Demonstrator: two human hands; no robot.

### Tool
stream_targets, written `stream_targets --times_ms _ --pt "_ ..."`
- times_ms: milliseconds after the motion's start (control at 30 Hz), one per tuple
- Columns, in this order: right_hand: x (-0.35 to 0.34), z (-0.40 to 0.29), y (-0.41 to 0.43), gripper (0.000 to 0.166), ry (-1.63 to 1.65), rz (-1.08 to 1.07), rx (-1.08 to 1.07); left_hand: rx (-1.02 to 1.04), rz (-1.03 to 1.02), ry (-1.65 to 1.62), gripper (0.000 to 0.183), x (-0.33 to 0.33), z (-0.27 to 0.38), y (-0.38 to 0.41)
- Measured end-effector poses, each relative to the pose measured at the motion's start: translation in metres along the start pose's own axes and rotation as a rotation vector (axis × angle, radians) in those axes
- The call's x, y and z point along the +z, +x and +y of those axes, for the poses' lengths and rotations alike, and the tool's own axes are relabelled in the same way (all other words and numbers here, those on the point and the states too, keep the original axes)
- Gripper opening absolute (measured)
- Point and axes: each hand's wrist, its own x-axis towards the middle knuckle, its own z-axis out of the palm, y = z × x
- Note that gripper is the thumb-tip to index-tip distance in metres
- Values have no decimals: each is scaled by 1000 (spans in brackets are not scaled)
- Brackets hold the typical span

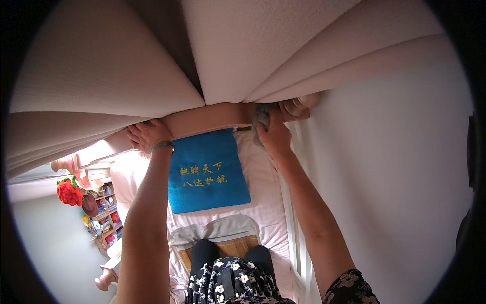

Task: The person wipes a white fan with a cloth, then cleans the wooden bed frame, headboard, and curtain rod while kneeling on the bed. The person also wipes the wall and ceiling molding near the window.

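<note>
My left hand (149, 136) rests on the wooden top rail of a headboard (201, 121), its fingers spread over the rail and nothing held in it. A dark band circles that wrist. Towards the rail's right end, my right hand (276, 133) grips a grey-green cloth (262, 118) and presses it against the wood. Part of the cloth hangs below the rail. Just under the headboard lies a blue cushion (209, 193) with yellow embroidered characters, on the pale pink sheet (265, 182) of a bed.
Long beige curtains (243, 49) hang down to the rail. A turned wooden finial (308, 101) tops its right end, beside a white wall (379, 159). My knees are on a woven mat (237, 245) with grey fabric. At left are a red crocheted flower (69, 192) and a bookshelf (108, 224).
</note>
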Motion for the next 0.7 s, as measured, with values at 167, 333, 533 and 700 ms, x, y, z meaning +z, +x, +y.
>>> stream_targets --times_ms 167,333,533,700 --pt "6 -44 10 45 172 -88 88 -16 -26 24 52 0 5 -1" --pt "-16 -16 13 41 -313 -205 -202 -14 16 -18 52 5 -3 3" --pt "-28 12 21 38 -379 -178 -150 -7 -21 -4 55 4 -2 2" --pt "-17 -4 26 40 -223 -183 41 1 30 18 56 15 -9 4"
